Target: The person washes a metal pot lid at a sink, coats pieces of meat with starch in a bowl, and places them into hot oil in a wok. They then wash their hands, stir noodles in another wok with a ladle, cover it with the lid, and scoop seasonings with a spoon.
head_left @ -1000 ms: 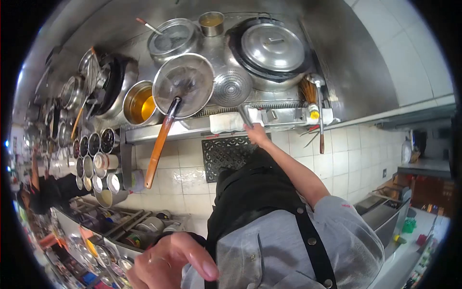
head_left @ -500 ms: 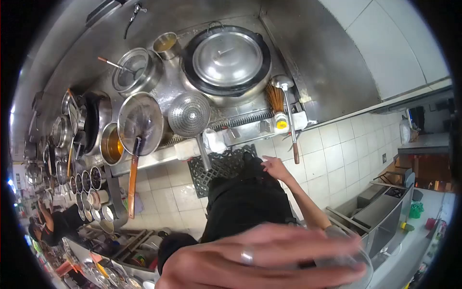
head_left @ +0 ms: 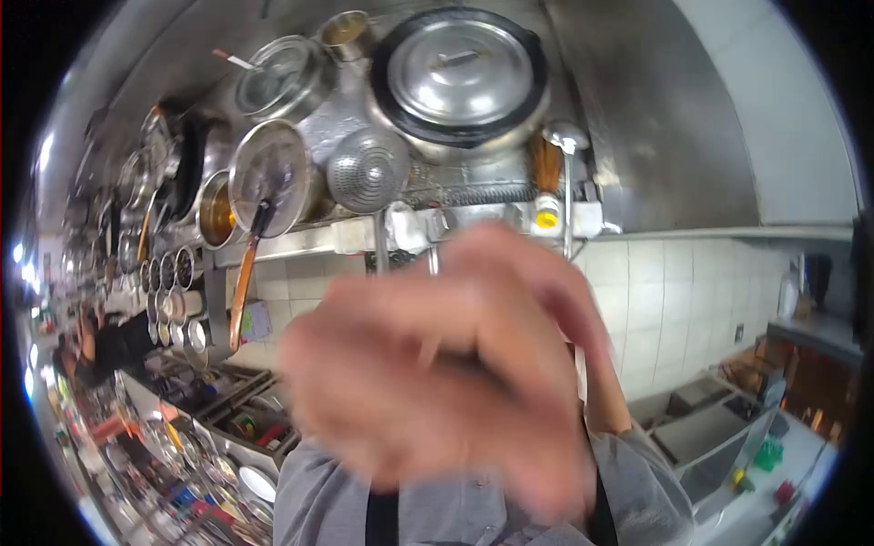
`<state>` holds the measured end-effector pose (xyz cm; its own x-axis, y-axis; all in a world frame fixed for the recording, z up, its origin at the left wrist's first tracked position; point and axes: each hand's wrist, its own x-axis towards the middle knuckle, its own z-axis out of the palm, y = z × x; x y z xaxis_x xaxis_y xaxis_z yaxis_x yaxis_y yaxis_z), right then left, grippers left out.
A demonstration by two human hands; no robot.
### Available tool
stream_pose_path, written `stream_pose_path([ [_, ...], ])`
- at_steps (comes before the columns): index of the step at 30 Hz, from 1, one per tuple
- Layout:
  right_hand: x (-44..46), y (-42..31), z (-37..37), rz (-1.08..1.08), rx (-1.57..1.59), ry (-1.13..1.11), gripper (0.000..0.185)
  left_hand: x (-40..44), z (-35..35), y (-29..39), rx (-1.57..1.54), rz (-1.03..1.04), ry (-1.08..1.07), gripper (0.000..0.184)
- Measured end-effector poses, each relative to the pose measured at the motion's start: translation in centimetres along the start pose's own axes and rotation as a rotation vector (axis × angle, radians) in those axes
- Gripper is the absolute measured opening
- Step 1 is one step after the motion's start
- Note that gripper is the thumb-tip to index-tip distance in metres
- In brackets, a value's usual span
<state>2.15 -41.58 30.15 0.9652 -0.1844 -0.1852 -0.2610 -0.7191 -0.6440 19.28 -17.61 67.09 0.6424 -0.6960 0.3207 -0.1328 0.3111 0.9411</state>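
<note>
Close to the camera, my left hand (head_left: 391,373) is a large motion blur in the middle of the view, so its finger shape and anything in it cannot be made out. Just above and right of it, my right hand (head_left: 537,273) is also smeared and partly overlapped. Both are raised in front of the grey shirt and black straps (head_left: 382,514). Beyond them a perforated skimmer (head_left: 369,170) lies on the stove, its handle pointing down beside a white cloth (head_left: 406,227). To its left sits a round mesh strainer (head_left: 269,173) with a wooden handle.
A lidded wok (head_left: 460,73) stands at the back, with a ladle (head_left: 566,136) and a bristle brush (head_left: 547,168) at its right. Pots and small containers (head_left: 173,273) line the left. A person in dark clothing (head_left: 123,346) is far left. A metal counter (head_left: 710,428) stands lower right.
My right hand let go of the skimmer's handle and has come up toward the camera. My left hand, earlier with its fingers spread, has moved up into the middle. The view has shifted.
</note>
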Motion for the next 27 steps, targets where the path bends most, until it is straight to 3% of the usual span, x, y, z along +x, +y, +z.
stream_pose_path([
  [2, 0.7, 0.9, 1.2, -0.044, -0.021, -0.138, 0.029, -1.1, -0.2, -1.2, -0.004, -0.047, 0.020, 0.003],
  [4, 1.3, -3.0, -0.1, 0.086, 0.000, -0.150, 0.029, -2.9, -0.4, -2.7, -0.017, -0.103, 0.043, 0.005],
  [6, 1.6, -2.0, 2.4, 0.080, 0.259, -0.102, 0.030, -4.5, -0.5, -4.6, -0.037, -0.157, 0.019, 0.005],
  [8, 1.4, -5.8, 1.4, -0.063, 0.425, -0.191, 0.035, -6.0, -0.7, -6.2, -0.041, -0.204, 0.081, 0.008],
  [9, 0.9, -5.5, 3.7, 0.081, 0.794, -0.275, 0.038, -7.0, -1.3, -7.3, -0.101, -0.251, 0.038, 0.015],
  [11, 0.1, -6.3, 5.7, 0.214, 1.106, -0.515, 0.042, -8.0, -2.4, -7.3, -0.266, -0.430, 0.127, 0.021],
  [13, 1.3, -9.3, 4.9, 0.157, 0.864, -0.712, 0.050, -9.3, -4.4, -8.1, -0.303, -0.549, 0.076, 0.032],
  [14, 1.9, -10.9, 4.5, 0.110, 0.741, -0.806, 0.055, -10.2, -5.0, -9.3, -0.239, -0.425, 0.127, 0.034],
  [16, 3.3, -13.0, 4.3, 0.264, 0.641, -0.938, 0.061, -12.3, -6.3, -11.7, -0.105, -0.190, 0.226, 0.036],
  [17, 3.9, -13.3, 4.6, 0.258, 0.664, -0.949, 0.068, -13.4, -7.7, -11.8, -0.136, -0.286, 0.194, 0.045],
  [20, 4.6, -17.0, 5.3, 0.265, 0.763, -0.933, 0.067, -17.1, -10.2, -12.7, 0.224, -0.205, 0.234, 0.059],
  [21, 4.9, -18.6, 5.2, 0.285, 0.656, -0.959, 0.059, -18.5, -11.0, -12.5, 0.180, -0.267, 0.226, 0.071],
  [24, 5.1, -21.0, 7.4, 0.192, 0.471, -0.904, 0.055, -22.6, -11.6, -13.8, 0.134, -0.386, 0.364, 0.075],
  [27, 4.7, -23.8, 8.9, 0.144, 0.140, -0.885, 0.047, -25.2, -11.2, -14.5, 0.050, -0.408, 0.334, 0.076],
])
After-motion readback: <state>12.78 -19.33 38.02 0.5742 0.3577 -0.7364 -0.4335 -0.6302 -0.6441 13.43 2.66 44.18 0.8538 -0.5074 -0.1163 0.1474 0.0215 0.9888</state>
